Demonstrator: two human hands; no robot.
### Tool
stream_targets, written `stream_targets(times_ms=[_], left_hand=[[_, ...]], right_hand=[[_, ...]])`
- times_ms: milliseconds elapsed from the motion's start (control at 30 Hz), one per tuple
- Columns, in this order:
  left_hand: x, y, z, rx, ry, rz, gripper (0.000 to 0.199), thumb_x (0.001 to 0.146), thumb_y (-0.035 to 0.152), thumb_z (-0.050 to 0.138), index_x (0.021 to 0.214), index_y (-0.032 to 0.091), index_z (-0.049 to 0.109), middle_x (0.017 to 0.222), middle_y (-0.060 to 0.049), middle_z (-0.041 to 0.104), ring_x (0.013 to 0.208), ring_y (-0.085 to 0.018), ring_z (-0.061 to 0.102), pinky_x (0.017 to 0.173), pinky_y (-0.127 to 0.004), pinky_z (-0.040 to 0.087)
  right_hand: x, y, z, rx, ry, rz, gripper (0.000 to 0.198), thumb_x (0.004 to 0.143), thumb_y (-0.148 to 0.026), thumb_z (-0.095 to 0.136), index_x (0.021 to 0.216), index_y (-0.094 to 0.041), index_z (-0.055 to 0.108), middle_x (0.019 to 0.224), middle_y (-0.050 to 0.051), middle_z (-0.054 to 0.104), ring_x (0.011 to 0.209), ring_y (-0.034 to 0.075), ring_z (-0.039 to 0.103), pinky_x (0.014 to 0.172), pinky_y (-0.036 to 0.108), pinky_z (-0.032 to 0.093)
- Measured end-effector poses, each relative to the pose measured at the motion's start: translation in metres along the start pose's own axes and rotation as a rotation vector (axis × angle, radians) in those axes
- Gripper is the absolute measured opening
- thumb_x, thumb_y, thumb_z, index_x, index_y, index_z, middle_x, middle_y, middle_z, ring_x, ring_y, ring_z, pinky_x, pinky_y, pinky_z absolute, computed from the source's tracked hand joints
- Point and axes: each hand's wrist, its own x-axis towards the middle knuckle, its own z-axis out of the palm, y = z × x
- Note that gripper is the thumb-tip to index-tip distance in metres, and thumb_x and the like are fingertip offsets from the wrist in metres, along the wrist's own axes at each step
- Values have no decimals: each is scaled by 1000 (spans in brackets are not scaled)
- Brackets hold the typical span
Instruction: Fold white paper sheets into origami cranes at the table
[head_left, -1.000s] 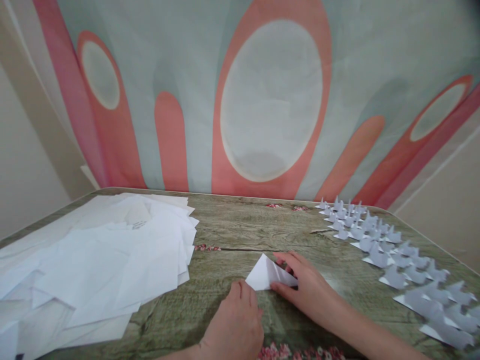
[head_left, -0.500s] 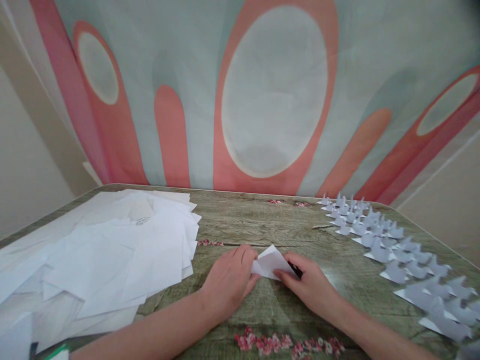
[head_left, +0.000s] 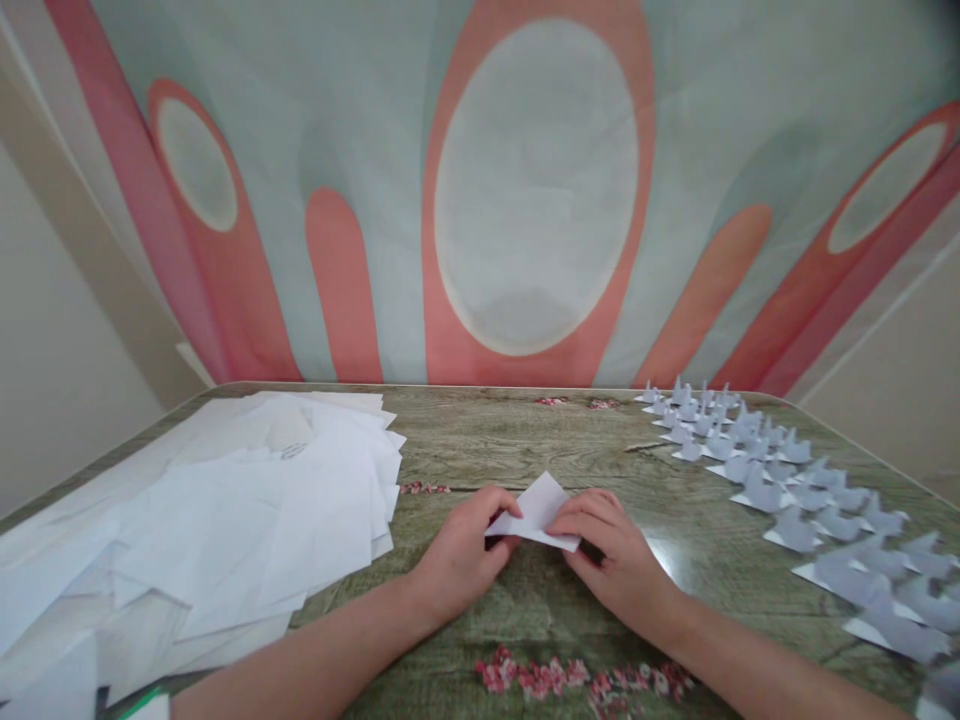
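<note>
A small folded piece of white paper is held between both hands just above the wooden-patterned table. My left hand pinches its left corner between thumb and fingers. On the right side, my right hand grips the paper with the fingers over its top and the thumb below. One pointed corner of the paper sticks up and away from me. The underside of the paper is hidden.
Loose white paper sheets lie in a spread pile on the left. Several folded paper birds stand in rows along the right. A printed backdrop rises behind the table's far edge.
The right fingers have shifted from the paper's right edge to over its top, and the paper has turned and opened flatter. A dark, thin object near my right hand no longer shows.
</note>
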Motion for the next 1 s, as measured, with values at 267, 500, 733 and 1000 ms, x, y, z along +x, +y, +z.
stream_targets(times_ms=[267,500,733,1000], left_hand=[[0,0,-1,29,-63,104,58,69,35,69,120,19,48,113,-7,56,101,-19,52,88,-32,42],[0,-4,1,54,-11,108,69,69,28,69,130,19,39,124,-9,50,113,-20,46,98,-35,37],[0,-9,5,78,45,50,74,69,16,65,135,19,30,130,-10,44,120,-21,41,103,-39,33],[-2,-8,5,120,50,83,72,73,15,59,136,18,26,131,-10,41,122,-20,38,104,-37,32]], right_hand=[[2,9,-5,-99,14,110,22,71,-6,54,77,-23,66,84,2,63,84,19,51,77,35,34],[1,7,-3,-140,-29,104,27,71,-4,52,86,-22,66,89,3,61,82,18,50,72,31,33],[0,-5,-3,-342,-62,32,17,80,-16,57,92,-24,66,92,3,64,78,16,49,68,31,28],[0,-2,-3,-317,-107,27,21,84,-14,52,99,-22,64,96,5,63,81,17,50,70,31,30]])
